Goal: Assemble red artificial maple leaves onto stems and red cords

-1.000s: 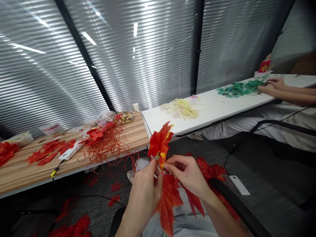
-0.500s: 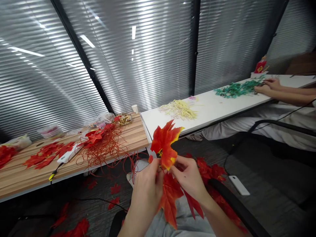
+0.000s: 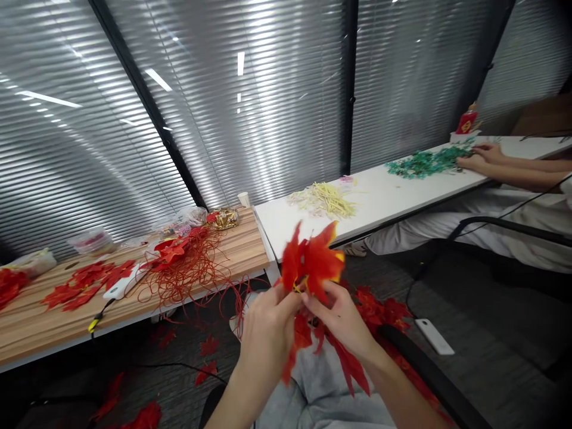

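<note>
Above my lap, my left hand (image 3: 270, 322) and my right hand (image 3: 342, 319) meet, fingers closed at the base of a cluster of red artificial maple leaves (image 3: 313, 256). Yellow tints the edges of the upper leaves, and a small yellow bit shows near my fingertips. More red leaves (image 3: 351, 363) hang below my hands. What exactly my fingertips pinch is partly hidden by the fingers. Further red leaves (image 3: 379, 310) lie at my right side, beside the black chair armrest (image 3: 429, 375).
On the wooden table (image 3: 40, 322) lie red cords (image 3: 192, 268), leaves and a white power strip (image 3: 127, 283). Yellow strips (image 3: 333, 199) and green sprigs (image 3: 424, 162) cover parts of the white table (image 3: 375, 199). A co-worker's hands (image 3: 482, 156) handle the sprigs. Leaves (image 3: 208, 372) and a white device (image 3: 434, 336) lie on the floor.
The upper leaves have turned and spread, with one now standing on the left. The leaves below have shifted, and my fingertips have drawn closer together.
</note>
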`<state>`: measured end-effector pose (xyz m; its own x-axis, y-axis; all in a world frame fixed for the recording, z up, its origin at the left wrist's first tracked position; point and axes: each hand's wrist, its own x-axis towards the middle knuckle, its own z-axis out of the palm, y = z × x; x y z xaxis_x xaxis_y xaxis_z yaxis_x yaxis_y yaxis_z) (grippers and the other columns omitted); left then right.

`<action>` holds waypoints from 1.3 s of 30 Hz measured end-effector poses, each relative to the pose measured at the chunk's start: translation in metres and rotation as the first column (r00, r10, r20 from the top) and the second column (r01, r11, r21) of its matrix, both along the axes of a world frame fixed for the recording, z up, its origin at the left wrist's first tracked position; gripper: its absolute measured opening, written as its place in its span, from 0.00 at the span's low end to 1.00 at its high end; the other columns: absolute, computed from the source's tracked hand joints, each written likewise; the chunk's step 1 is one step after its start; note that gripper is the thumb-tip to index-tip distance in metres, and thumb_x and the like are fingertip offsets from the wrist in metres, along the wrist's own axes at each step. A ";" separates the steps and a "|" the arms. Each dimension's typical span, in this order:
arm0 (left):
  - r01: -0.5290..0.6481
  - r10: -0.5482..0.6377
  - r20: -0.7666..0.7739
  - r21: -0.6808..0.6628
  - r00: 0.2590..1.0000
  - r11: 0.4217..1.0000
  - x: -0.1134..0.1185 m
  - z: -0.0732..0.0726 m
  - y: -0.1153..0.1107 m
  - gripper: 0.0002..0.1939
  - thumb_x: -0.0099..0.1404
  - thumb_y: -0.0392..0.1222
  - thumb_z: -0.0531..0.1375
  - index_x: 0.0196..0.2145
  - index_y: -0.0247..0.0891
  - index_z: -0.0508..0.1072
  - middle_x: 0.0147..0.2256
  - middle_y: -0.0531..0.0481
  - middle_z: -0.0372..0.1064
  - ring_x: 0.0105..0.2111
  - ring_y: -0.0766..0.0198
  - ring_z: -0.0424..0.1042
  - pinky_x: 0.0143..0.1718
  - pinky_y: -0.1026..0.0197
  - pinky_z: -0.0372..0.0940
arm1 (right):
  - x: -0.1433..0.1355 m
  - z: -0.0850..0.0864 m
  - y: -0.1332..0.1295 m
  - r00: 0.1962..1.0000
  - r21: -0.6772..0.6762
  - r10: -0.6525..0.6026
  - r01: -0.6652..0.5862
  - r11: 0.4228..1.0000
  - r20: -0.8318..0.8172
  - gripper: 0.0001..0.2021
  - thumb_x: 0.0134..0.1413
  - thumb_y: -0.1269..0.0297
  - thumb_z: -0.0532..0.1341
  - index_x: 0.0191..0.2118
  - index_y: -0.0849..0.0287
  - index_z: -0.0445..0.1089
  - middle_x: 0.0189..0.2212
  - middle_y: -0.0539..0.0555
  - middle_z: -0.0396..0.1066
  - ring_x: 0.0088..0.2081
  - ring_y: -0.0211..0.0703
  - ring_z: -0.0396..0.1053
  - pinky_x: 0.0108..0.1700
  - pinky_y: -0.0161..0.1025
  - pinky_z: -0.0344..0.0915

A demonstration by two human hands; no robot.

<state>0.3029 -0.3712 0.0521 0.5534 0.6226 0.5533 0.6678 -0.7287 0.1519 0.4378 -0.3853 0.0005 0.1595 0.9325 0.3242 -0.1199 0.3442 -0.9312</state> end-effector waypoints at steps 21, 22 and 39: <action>0.301 -0.295 0.120 -0.036 0.948 0.953 0.016 -0.011 0.014 0.07 0.64 0.33 0.50 0.33 0.36 0.66 0.28 0.50 0.65 0.26 0.68 0.64 0.28 0.66 0.58 | 0.005 -0.009 -0.002 0.970 0.032 -0.238 0.237 0.971 0.049 0.15 0.53 0.51 0.54 0.31 0.59 0.64 0.24 0.51 0.65 0.29 0.40 0.66 0.36 0.36 0.65; 0.290 -0.284 0.144 -0.028 0.948 0.957 0.017 -0.012 0.013 0.06 0.63 0.32 0.50 0.32 0.36 0.66 0.28 0.50 0.65 0.27 0.68 0.64 0.28 0.66 0.58 | 0.006 -0.009 -0.003 0.970 0.034 -0.236 0.234 0.972 0.062 0.15 0.53 0.51 0.54 0.30 0.59 0.64 0.23 0.50 0.64 0.29 0.40 0.65 0.36 0.36 0.64; 0.169 -0.220 0.208 0.238 0.953 0.956 -0.004 0.002 -0.003 0.07 0.58 0.27 0.55 0.31 0.36 0.67 0.26 0.53 0.68 0.27 0.69 0.65 0.43 0.57 0.59 | -0.002 0.013 -0.001 0.982 0.168 0.189 -0.186 0.968 0.000 0.14 0.58 0.56 0.51 0.26 0.60 0.59 0.21 0.48 0.58 0.25 0.34 0.59 0.31 0.33 0.60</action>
